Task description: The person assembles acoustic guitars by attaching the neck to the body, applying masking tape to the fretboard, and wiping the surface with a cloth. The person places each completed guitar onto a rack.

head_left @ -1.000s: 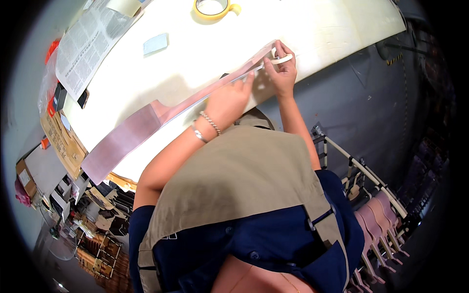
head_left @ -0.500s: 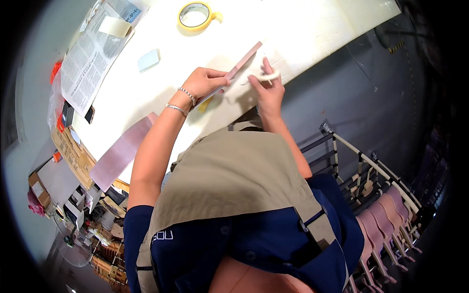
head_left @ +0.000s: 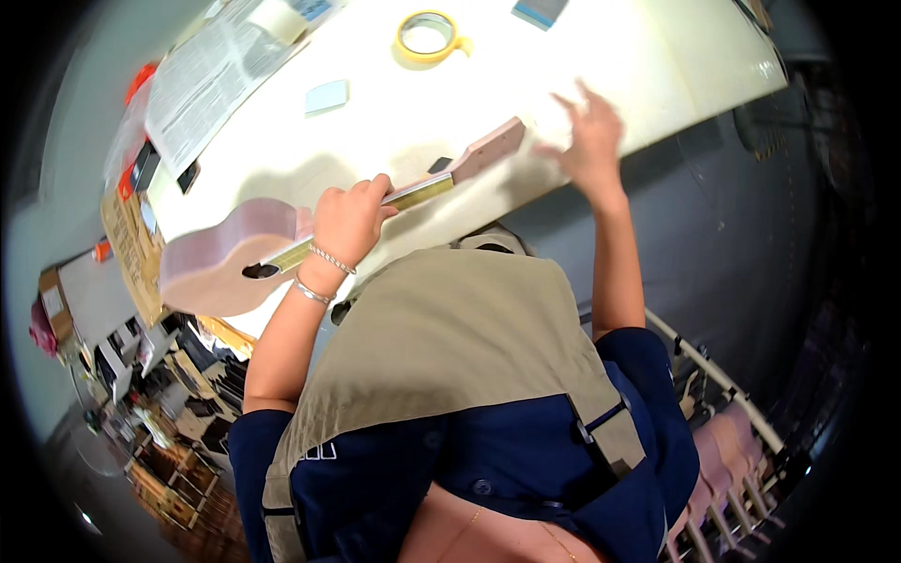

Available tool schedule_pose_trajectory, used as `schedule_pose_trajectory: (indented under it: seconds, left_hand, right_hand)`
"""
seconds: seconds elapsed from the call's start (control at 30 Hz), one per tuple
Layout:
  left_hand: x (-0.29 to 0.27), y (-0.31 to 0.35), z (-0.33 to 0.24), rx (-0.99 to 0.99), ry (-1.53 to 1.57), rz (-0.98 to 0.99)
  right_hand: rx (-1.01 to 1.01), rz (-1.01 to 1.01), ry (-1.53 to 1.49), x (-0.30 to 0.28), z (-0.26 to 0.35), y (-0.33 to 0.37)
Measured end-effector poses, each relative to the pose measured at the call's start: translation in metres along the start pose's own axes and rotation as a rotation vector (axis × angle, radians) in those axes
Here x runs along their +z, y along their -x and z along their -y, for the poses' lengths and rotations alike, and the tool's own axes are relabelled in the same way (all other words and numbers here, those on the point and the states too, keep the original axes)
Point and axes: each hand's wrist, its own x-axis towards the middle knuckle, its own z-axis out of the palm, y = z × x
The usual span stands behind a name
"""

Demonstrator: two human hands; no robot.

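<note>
An unfinished pinkish ukulele (head_left: 230, 286) lies aslant over the white table, its round body at the left and its headstock pointing to the far right. Yellow tape (head_left: 422, 193) covers the face of its neck. My left hand (head_left: 352, 220) is closed around the neck, near where it meets the body, hiding that stretch. My right hand (head_left: 591, 141), slightly blurred, hovers beyond the headstock near the table's right edge. Its fingers are spread, and nothing shows in them. A small dark piece (head_left: 439, 164) lies beside the neck.
On the white table (head_left: 657, 56) are a yellow tape roll (head_left: 427, 38), a pale blue pad (head_left: 327, 97), a blue-grey block (head_left: 540, 11) and newspaper (head_left: 211, 89). At the lower right stands a rack (head_left: 718, 375) with several pinkish wooden parts. Cluttered shelves (head_left: 174, 479) fill the lower left.
The ukulele has turned from edge-on to show its front. My right hand has moved right and opened; the pale loop-like strip it held no longer shows. My left hand still grips the neck.
</note>
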Motion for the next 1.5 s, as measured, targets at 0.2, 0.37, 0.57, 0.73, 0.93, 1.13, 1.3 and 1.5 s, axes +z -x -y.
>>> schedule_pose_trajectory:
  seconds: [0.2, 0.37, 0.57, 0.73, 0.93, 1.13, 1.3, 1.5]
  left_hand:
    - [0.019, -0.008, 0.062, -0.086, 0.498, 0.199]
    - [0.039, -0.019, -0.002, 0.066, 0.218, -0.196]
    - [0.055, -0.008, 0.009, 0.165, -0.006, -0.364]
    - [0.037, 0.063, 0.082, 0.133, -0.047, -0.493]
    - [0.036, 0.099, 0.119, 0.119, 0.066, -0.598]
    - [0.039, 0.13, 0.149, 0.048, 0.084, -0.614]
    - [0.033, 0.185, 0.188, -0.08, -0.036, -0.611]
    - [0.082, 0.267, 0.272, -0.719, 0.511, -0.912]
  right_hand:
    - [-0.395, 0.255, -0.337, 0.077, 0.077, 0.017]
    - [-0.377, 0.118, -0.351, 0.1, 0.078, 0.017]
    - [-0.347, 0.149, -0.422, 0.109, 0.072, 0.017]
    - [-0.345, 0.128, -0.414, 0.105, 0.074, 0.018]
    - [-0.374, 0.147, -0.425, 0.104, 0.076, 0.016]
    - [-0.358, 0.174, -0.385, 0.103, 0.075, 0.017]
    - [-0.363, 0.214, -0.303, 0.087, 0.089, 0.018]
    - [0.374, 1.006, -1.065, 0.045, 0.168, 0.058]
